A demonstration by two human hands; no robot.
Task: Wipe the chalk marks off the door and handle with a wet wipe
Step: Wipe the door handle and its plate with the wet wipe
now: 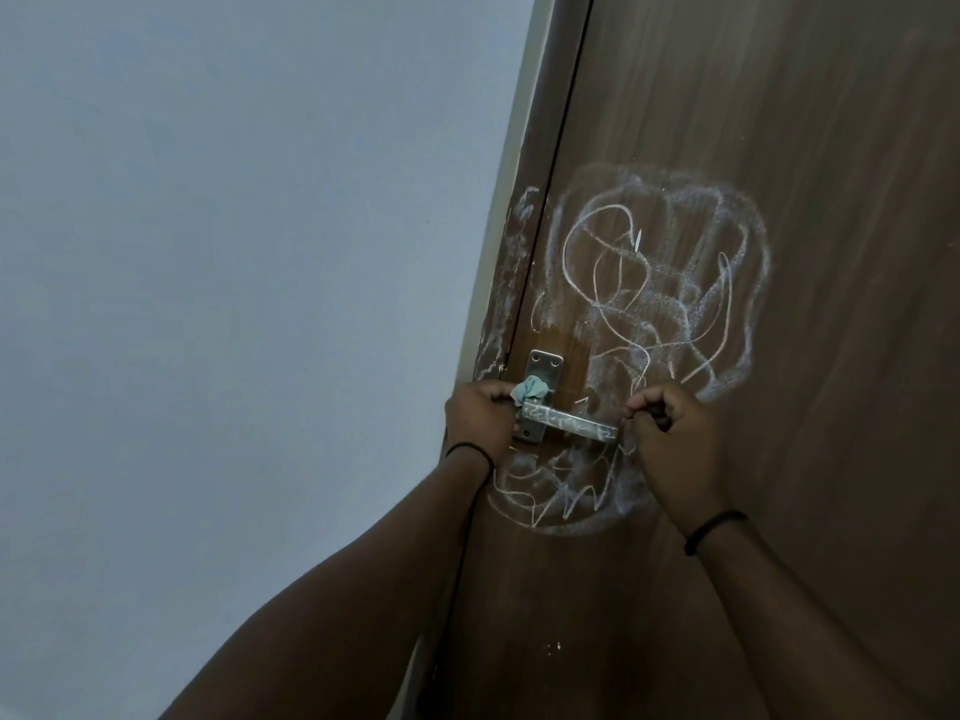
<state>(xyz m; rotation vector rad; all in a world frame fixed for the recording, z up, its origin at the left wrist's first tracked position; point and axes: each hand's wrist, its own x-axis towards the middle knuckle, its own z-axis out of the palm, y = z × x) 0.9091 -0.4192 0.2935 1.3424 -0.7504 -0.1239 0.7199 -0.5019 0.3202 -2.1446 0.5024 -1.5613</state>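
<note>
A brown wooden door carries white chalk scribbles above the handle and more below it. The metal lever handle also has chalk scrawled along its bar. My left hand grips a crumpled pale green wet wipe, pressed against the handle's base plate. My right hand is closed, with its fingertips pinching the free end of the lever.
A plain grey wall fills the left side. The door frame between wall and door also shows chalk smears. Each wrist wears a thin black band.
</note>
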